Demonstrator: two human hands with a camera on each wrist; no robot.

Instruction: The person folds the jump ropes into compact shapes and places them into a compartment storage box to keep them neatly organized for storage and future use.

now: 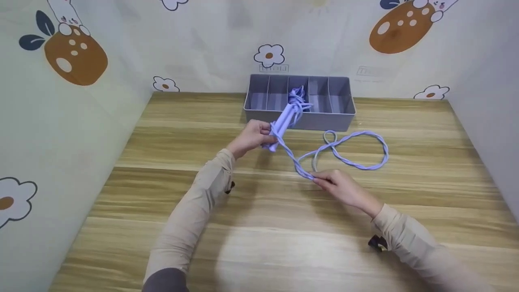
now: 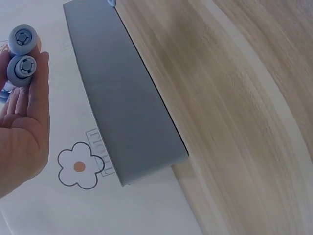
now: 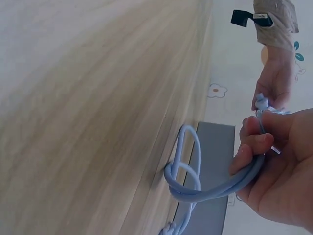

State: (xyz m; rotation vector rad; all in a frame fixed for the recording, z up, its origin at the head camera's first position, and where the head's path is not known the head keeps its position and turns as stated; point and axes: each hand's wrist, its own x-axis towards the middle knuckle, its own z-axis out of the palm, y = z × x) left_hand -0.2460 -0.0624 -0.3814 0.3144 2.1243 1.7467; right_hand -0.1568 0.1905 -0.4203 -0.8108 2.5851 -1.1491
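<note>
While L hand [image 1: 252, 136] gripped two pale-blue plastic-looking rod handles [image 1: 283, 121], R hand [image 1: 342, 188] pinched twisted blue cord [image 1: 301, 169]. Handles were prob. light, stiff; cord soft, best held doubled.

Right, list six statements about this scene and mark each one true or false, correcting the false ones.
1. The left hand holds two handles. True.
2. The right hand holds part of the cord. True.
3. The cord is bright red. False: it is bluish.
4. The grey box has five compartments. True.
5. The handles lie flat on the tabletop. False: they are in the left hand.
6. The right hand is inside the box. False: it is outside, over the tabletop.
</note>
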